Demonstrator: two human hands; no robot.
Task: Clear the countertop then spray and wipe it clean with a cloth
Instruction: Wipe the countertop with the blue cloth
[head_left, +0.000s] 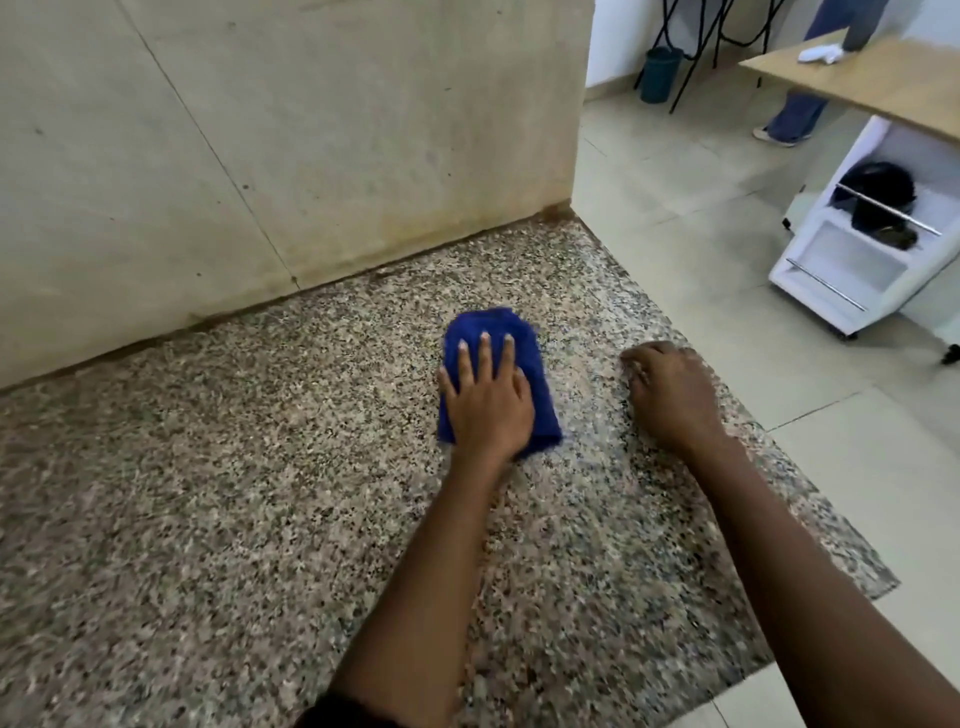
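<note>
The folded royal-blue terry cloth (496, 364) lay flat on the speckled brown-and-grey granite countertop (208, 519), nearer its right edge than its left and a little short of the back edge where the stone met the wall. The left hand (488, 400) lay palm-down on top of the cloth, fingers straight and slightly fanned, pressing it to the stone; blue fabric showed beyond the fingertips and along both sides of the hand. The right hand (670, 395) rested on the bare countertop just beside the cloth, close to the right edge. Its fingers were curled under with the tips against the stone; it held nothing. That hand was slightly blurred.

The beige plastered wall (260, 130) rose from the back edge, with a dark stained line along the joint. Pale floor tiles (675, 182) lay beyond the right edge. On the floor stood a white wheeled cabinet (857, 260) with metal rails, holding something black that could not be made out. Above it was a light wooden tabletop (883, 83) carrying a white cloth (821, 53). A second person's blue trouser leg (795, 117) stood behind it. A dark green bin (660, 73) stood by the far wall.
</note>
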